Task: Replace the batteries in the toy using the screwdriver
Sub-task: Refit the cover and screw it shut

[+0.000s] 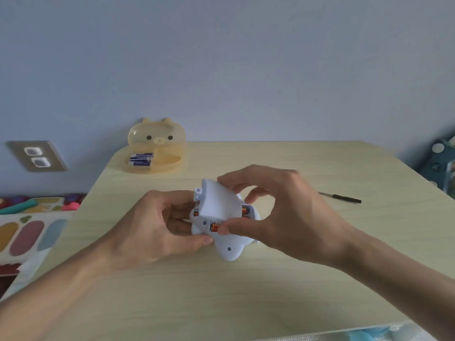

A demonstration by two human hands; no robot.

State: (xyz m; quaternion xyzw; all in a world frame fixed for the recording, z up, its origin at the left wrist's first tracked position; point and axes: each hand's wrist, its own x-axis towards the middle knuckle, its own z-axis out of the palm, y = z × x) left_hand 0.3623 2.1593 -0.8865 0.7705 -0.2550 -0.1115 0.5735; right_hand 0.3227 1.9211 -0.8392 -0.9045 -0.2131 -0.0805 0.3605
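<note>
Toy (227,244) sits gripped in left hand (150,227), right hand (290,212) pinching its cover (219,203) (tilted up).

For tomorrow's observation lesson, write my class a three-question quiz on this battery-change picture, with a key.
1. True or false: the screwdriver lies on the table, in neither hand.
2. Where are the blue-and-white batteries? A) in the bear-shaped box B) beside the screwdriver C) on the floor
3. Fill in: the right hand pinches the white ____ over the toy, which the left hand holds.
Key: 1 true; 2 A; 3 cover.
</note>
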